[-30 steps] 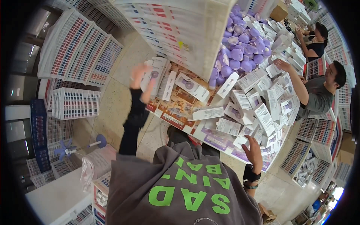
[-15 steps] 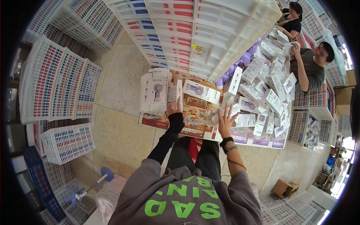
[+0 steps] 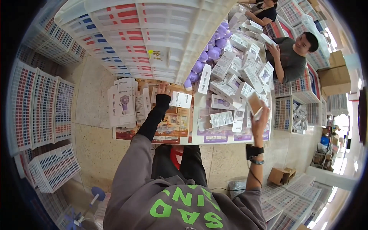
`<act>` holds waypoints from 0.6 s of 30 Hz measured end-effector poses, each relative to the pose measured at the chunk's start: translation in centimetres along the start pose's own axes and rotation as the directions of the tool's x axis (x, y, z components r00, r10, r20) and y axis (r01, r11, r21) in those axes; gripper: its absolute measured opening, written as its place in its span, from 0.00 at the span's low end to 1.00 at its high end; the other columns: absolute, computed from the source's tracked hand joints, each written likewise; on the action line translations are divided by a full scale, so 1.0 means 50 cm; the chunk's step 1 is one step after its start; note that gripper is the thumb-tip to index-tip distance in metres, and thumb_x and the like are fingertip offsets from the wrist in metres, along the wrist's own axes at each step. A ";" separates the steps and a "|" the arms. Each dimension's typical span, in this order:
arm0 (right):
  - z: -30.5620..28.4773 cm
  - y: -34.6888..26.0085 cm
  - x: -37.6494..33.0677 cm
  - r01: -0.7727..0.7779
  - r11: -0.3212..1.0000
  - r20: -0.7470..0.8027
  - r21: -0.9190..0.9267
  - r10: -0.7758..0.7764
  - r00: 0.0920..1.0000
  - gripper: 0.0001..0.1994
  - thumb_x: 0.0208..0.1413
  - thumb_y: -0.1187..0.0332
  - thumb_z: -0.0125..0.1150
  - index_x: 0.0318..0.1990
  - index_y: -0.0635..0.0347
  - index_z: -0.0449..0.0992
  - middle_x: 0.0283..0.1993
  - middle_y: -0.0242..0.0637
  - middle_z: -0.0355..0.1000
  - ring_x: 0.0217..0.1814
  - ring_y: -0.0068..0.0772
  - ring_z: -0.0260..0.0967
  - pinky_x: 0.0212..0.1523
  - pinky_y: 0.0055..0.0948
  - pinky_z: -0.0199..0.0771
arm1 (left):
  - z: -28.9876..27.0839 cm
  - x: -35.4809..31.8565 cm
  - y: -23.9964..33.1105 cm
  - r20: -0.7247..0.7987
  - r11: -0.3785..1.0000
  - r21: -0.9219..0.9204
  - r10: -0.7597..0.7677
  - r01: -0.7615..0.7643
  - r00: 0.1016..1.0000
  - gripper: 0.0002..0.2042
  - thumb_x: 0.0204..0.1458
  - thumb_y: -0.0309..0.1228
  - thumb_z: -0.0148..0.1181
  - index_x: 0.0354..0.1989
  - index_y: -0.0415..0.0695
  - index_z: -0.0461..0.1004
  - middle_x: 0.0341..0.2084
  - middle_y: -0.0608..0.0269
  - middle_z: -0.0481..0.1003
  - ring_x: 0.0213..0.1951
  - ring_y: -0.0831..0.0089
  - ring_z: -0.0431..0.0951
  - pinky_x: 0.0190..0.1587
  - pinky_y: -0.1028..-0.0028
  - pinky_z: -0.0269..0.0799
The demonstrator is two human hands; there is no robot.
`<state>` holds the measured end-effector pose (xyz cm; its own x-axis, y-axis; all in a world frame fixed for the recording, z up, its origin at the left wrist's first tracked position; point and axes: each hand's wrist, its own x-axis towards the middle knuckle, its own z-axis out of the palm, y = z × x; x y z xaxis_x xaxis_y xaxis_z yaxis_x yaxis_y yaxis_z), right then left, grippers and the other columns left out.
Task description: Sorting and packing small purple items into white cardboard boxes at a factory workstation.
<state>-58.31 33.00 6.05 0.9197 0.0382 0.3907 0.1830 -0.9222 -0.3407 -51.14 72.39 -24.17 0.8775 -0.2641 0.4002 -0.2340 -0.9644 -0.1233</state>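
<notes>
On the table [image 3: 176, 132], my left hand [image 3: 164, 90] lies across a flat white carton [image 3: 181, 99], with its fingers stretched forward. The hand and black sleeve cover part of that carton. To the right, my right hand [image 3: 260, 117] grips a small box [image 3: 254, 102] by its lower end; hand and box are smeared by motion. That box is held tilted at the edge of a heap of white boxes [image 3: 226, 65]. Left of my left hand are a stack of flat white cartons [image 3: 124, 100] with fan pictures and an upright narrow one [image 3: 142, 105].
A tall white plastic crate [image 3: 168, 61] rises at the table's far side. Purple rounded items [image 3: 213, 53] are piled beside it. A co-worker in a dark shirt [image 3: 287, 59] sits beyond the heap holding a box, with another person behind. Crate stacks [image 3: 42, 99] line the left.
My right hand has gone from spread open over the table to gripping a box farther right. My left hand has shifted right onto the flat carton. The whole view has swung right.
</notes>
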 end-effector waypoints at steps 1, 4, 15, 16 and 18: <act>-0.015 0.056 0.035 0.059 0.997 -0.075 -0.044 -0.062 0.995 0.36 0.34 0.85 0.62 0.58 0.58 0.62 0.54 0.45 0.65 0.58 0.51 0.58 0.57 0.41 0.57 | -0.024 0.001 0.021 -0.001 1.000 0.007 -0.008 0.008 1.000 0.13 0.46 0.32 0.53 0.42 0.54 0.75 0.45 0.57 0.72 0.57 0.56 0.63 0.58 0.52 0.55; -0.018 0.151 0.172 0.075 0.982 -0.156 -0.175 -0.103 0.982 0.34 0.37 0.81 0.57 0.58 0.47 0.64 0.56 0.38 0.63 0.63 0.42 0.55 0.60 0.54 0.49 | -0.167 -0.015 0.093 0.022 0.941 -0.279 -0.193 0.191 0.981 0.13 0.45 0.34 0.57 0.41 0.60 0.76 0.43 0.63 0.72 0.54 0.57 0.64 0.58 0.53 0.55; 0.072 0.356 0.167 0.104 0.967 0.172 0.234 -0.146 0.974 0.32 0.47 0.77 0.57 0.63 0.54 0.58 0.67 0.50 0.48 0.70 0.52 0.42 0.65 0.44 0.45 | -0.232 0.417 0.577 -0.531 0.890 -0.455 -0.288 0.018 0.797 0.20 0.39 0.35 0.60 0.44 0.69 0.74 0.51 0.72 0.66 0.57 0.57 0.59 0.53 0.49 0.60; 0.060 0.363 0.146 0.054 0.971 0.211 0.234 -0.105 0.972 0.30 0.47 0.77 0.56 0.61 0.57 0.59 0.66 0.50 0.50 0.69 0.52 0.44 0.65 0.40 0.46 | -0.214 0.439 0.587 -0.486 0.880 -0.474 -0.285 0.025 0.826 0.21 0.41 0.34 0.58 0.47 0.70 0.73 0.53 0.71 0.65 0.59 0.55 0.57 0.54 0.46 0.57; 0.040 0.383 0.106 -0.042 0.951 0.260 0.308 -0.041 0.965 0.28 0.48 0.77 0.55 0.60 0.58 0.60 0.64 0.48 0.53 0.67 0.50 0.48 0.64 0.41 0.47 | -0.198 0.460 0.586 -0.327 0.955 -0.291 -0.160 0.061 0.931 0.23 0.46 0.32 0.55 0.53 0.70 0.68 0.58 0.68 0.62 0.64 0.52 0.51 0.57 0.42 0.52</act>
<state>-49.21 16.30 -0.13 0.9700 0.1746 0.1690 0.2419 -0.7598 -0.6035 -41.95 37.94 -9.61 0.7179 -0.0970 0.6894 -0.2912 -0.9413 0.1708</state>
